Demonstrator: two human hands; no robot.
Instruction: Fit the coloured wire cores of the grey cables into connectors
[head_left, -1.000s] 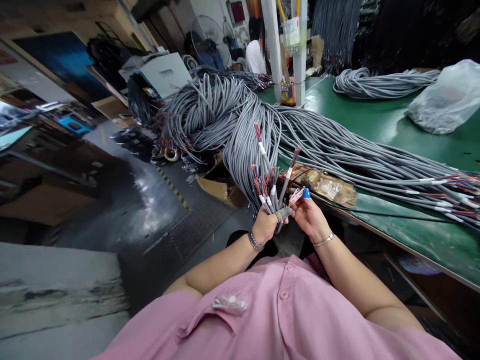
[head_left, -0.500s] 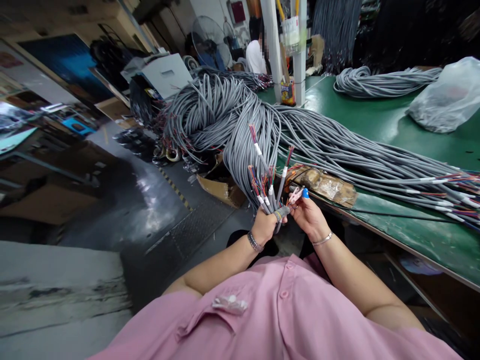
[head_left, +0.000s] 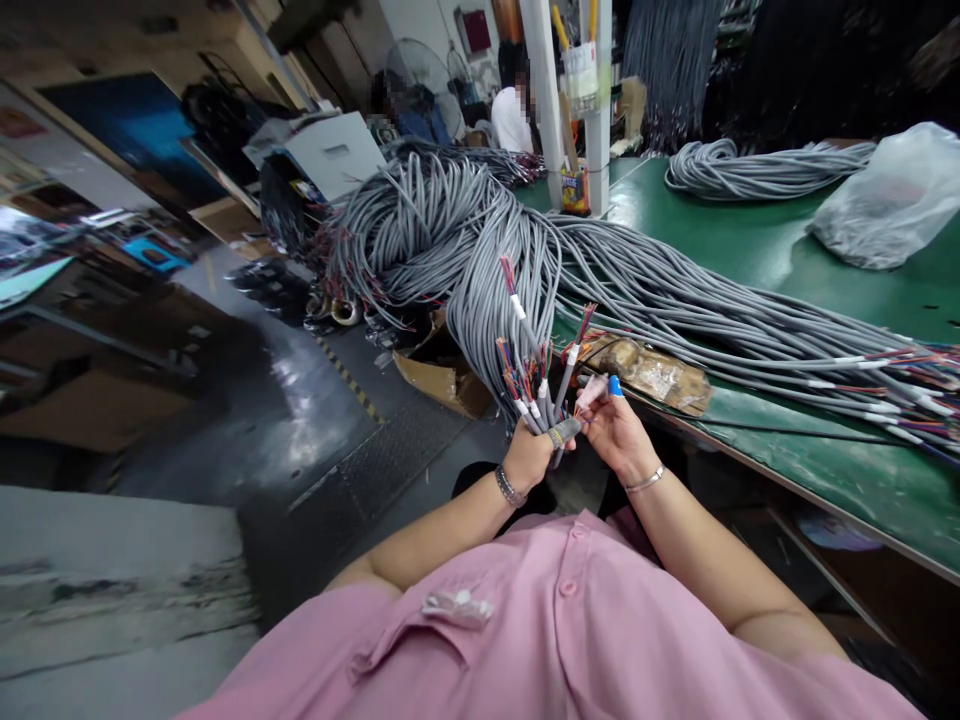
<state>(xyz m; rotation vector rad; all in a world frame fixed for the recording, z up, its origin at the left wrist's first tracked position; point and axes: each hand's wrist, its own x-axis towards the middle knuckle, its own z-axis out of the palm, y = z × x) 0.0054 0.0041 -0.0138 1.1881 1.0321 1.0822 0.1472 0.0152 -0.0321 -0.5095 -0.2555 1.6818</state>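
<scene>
My left hand is closed round several grey cables, with a grey cover on its thumb. White bands and stripped, coloured wire ends stick up above the fist. Close beside it, at the thumb tip, my right hand has its fingers pinched together near some thin wires. A small pinkish-white piece shows at these fingertips; its kind is unclear. One right finger wears a blue cover. The cables run back into a large grey cable heap.
A green table stretches to the right, with long cables along it. A taped wooden block lies near its edge. Further back are a cable coil, a plastic bag and a white post. A cardboard box stands below.
The pinkish-white piece at my right fingertips has turned slightly. The wire ends above my left fist have shifted a little to the right. My left hand keeps its hold.
</scene>
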